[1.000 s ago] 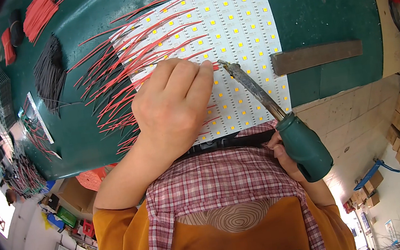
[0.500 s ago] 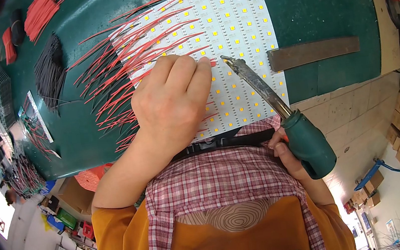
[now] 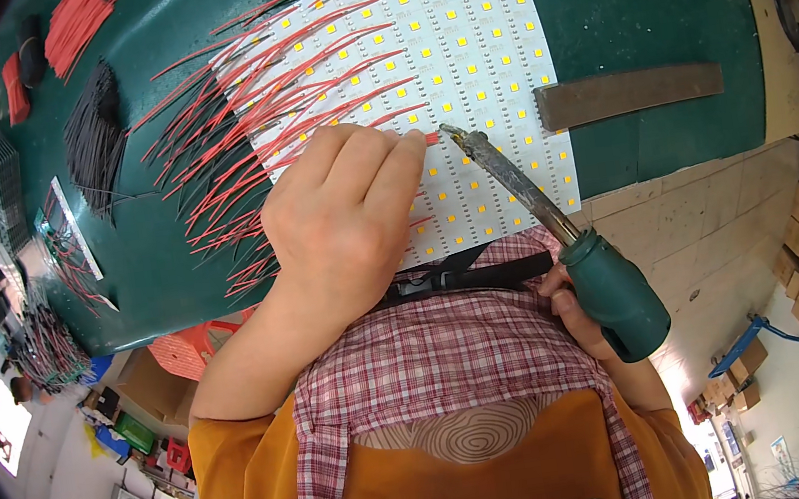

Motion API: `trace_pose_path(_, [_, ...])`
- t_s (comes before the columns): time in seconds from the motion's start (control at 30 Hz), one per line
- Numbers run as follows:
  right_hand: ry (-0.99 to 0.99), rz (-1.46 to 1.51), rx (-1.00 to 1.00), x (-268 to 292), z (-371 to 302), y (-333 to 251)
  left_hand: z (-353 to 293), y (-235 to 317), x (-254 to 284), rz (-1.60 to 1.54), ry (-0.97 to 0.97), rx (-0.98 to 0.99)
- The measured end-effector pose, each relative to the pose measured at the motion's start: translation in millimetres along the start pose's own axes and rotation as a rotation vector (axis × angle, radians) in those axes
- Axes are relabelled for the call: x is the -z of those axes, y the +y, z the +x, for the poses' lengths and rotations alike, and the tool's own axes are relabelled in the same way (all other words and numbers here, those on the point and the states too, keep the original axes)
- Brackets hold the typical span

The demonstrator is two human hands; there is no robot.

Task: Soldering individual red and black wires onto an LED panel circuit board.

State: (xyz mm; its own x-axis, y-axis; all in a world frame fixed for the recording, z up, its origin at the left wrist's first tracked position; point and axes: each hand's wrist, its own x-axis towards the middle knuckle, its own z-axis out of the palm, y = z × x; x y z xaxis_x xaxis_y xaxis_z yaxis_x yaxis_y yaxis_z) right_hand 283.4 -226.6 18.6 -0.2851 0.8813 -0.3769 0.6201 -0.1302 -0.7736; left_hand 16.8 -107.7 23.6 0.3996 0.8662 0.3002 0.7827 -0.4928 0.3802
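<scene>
The left hand lies w/ knuckles up on the white LED panel, fingers curled together, and it pinches the end of 1 red wire betw. fingertips; only a short red tip shows past the fingers, pointing right toward the iron tip. The right hand is mostly hidden behind the handle, closed around the green handle of the soldering iron, low at the right, just beside the checked shirt. The iron's long axis runs diagonal: handle at lower right, metal shaft going up and left, tip approx. over the panel's middle-right part, very near the red wire end; if tip and wire touch, I cannot tell. The panel lies flat on the dark green table, its long axis going from the person away toward the top, w/ rows of small yellow LEDs. Many red wires are fixed along the panel's left side and fan out to the left over the table. Further left is 1 bundle of black wires, and at top left 1 more bundle of red wires. Right of the panel, apart from it, lies 1 dark flat bar, long axis left-right.
</scene>
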Motion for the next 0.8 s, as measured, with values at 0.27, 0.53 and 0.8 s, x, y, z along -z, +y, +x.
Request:
trace_pose_path(0.27, [0.033, -0.075, -0.111, -3.6, 0.2, -1.2, -2.6, -4.3, -7.9, 0.079, 0.057, -0.098])
trace_pose_path(0.53, [0.100, -0.024, -0.069, -1.8, 2.1, -9.3, -1.1, -3.3, -8.9, 0.119, 0.037, -0.093])
trace_pose_path(0.8, [0.092, -0.090, -0.032, -4.1, -11.1, 7.9, -0.6, 1.6, -4.4, 0.160, -0.011, -0.051])
